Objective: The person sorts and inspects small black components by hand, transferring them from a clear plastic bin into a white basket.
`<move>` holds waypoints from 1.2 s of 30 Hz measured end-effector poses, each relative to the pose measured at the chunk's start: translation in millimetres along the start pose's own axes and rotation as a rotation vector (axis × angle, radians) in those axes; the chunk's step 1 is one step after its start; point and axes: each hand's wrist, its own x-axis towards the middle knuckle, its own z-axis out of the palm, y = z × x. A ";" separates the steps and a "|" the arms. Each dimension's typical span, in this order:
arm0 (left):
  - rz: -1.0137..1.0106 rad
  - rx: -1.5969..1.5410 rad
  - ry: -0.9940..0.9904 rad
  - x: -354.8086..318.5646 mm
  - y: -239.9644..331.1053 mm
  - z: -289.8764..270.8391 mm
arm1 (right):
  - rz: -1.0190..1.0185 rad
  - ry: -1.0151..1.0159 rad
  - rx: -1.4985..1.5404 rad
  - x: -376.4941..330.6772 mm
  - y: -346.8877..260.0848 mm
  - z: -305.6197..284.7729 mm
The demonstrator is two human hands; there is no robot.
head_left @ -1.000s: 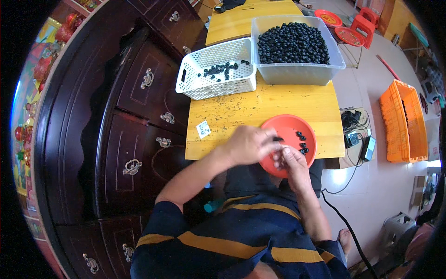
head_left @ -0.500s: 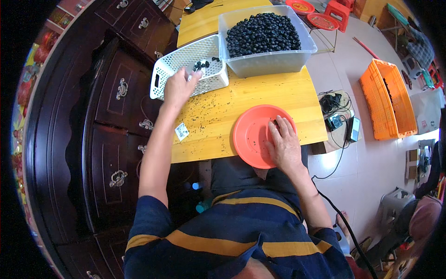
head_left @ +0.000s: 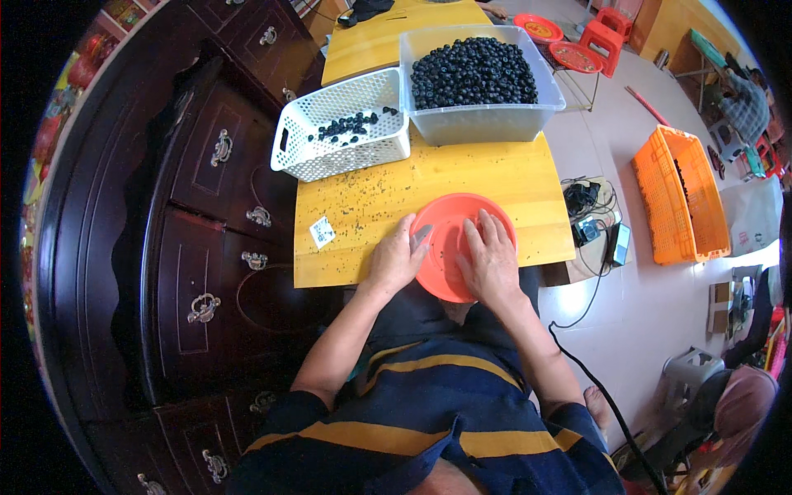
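My left hand (head_left: 396, 257) is at the left rim of an orange-red plastic basin (head_left: 450, 285), fingers apart. A grey piece (head_left: 421, 236) shows at its thumb side; I cannot tell whether it is worn or held. My right hand (head_left: 492, 262) reaches palm down over the basin's right side with its fingers stretched out. What lies beneath those fingers is hidden. A few dark bits dot the basin's bottom. Beyond, a white perforated basket (head_left: 342, 168) holds several dark, round, blueberry-like fruits (head_left: 346, 126). A translucent bin (head_left: 478, 125) to its right is heaped with the same fruits (head_left: 474, 74).
Dark crumbs and a small printed white card (head_left: 322, 233) lie on the yellow wooden table (head_left: 528, 186). Dark drawers (head_left: 206, 256) stand close on the left. On the floor at right are cables (head_left: 584, 198) and an orange crate (head_left: 681, 202); a person (head_left: 742, 103) is farther back.
My left hand has come back from the white basket to the basin's left rim. More dark fruits show in the basket, no longer covered by that hand. My right hand stays over the basin.
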 end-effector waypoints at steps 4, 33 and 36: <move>-0.021 0.019 -0.004 3.4 -3.4 2.1 | -0.027 -0.008 -0.089 8.6 5.2 12.9; -0.129 -0.025 0.015 -2.1 1.6 -3.3 | -0.396 -0.108 0.196 -35.5 -12.3 2.3; -0.167 -0.085 -0.019 -3.2 2.3 -5.0 | -0.365 -0.117 0.174 -32.4 -16.9 5.4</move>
